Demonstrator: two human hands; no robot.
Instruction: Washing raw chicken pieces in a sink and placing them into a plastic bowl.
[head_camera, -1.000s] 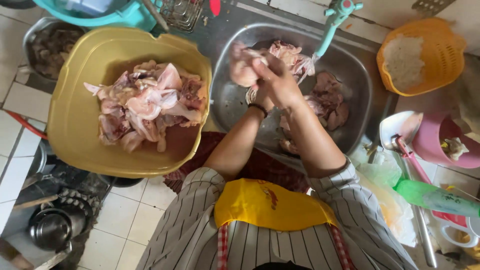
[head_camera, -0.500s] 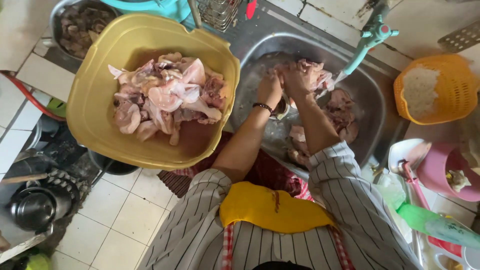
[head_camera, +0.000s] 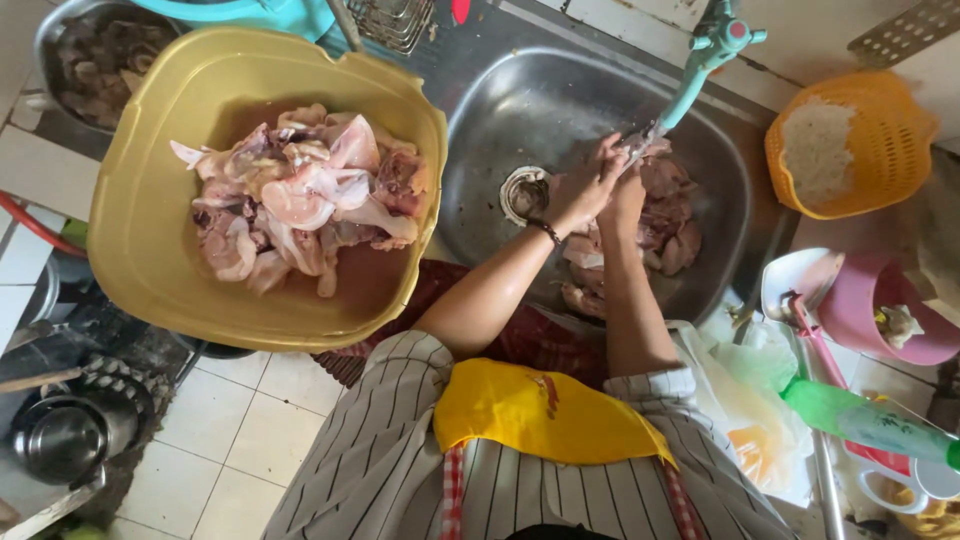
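Head view is showing, low in the frame, the person's striped shirt (head_camera: 400, 470) and yellow apron (head_camera: 530, 410). Both forearms are reaching up toward the sink (head_camera: 500, 110) in the centre. The left hand (head_camera: 585, 190) and the right hand (head_camera: 628, 195) are pressing together around a piece of raw meat (head_camera: 640, 150), right under the green tap (head_camera: 700, 70). The fingers are hiding most of this piece, so its long axis is hard to make out. More meat (head_camera: 675, 225) is lying just right of the hands. The yellow tub (head_camera: 150, 270) is standing at upper left.
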